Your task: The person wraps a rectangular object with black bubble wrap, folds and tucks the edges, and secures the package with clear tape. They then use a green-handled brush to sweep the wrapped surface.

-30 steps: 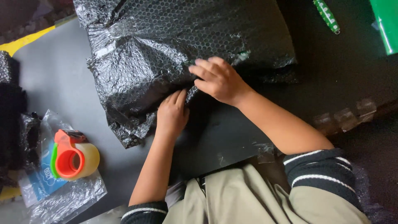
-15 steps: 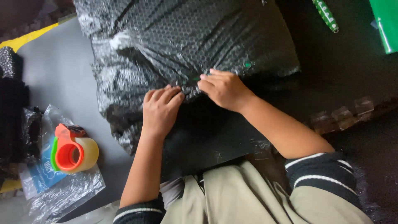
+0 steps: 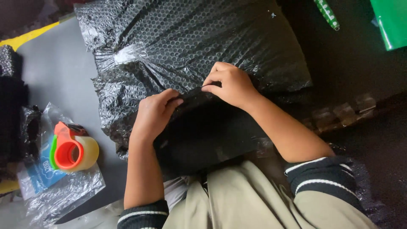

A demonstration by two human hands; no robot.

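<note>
A large parcel wrapped in black bubble wrap (image 3: pixel 186 46) lies on a grey table (image 3: pixel 59 80). Its near side shows a plain black surface (image 3: pixel 207 135) where the wrap ends. My left hand (image 3: pixel 153 114) pinches the wrap's near edge at the left. My right hand (image 3: pixel 229 85) pinches the same edge a little further right and higher up. Both hands have their fingers closed on the wrap. A patch of clear tape (image 3: pixel 125 54) shines on the wrap's upper left.
A tape dispenser with an orange core and clear tape roll (image 3: pixel 72 148) lies at the left on a clear plastic bag (image 3: pixel 55 191). Black material (image 3: pixel 10 110) sits at the far left edge. A green pen (image 3: pixel 327 13) and a green object (image 3: pixel 392 21) lie top right.
My left hand has shifted up and left along the wrap's edge and closed on it. My right hand has moved slightly and now pinches the edge. The wrap's edge is pulled further over the parcel.
</note>
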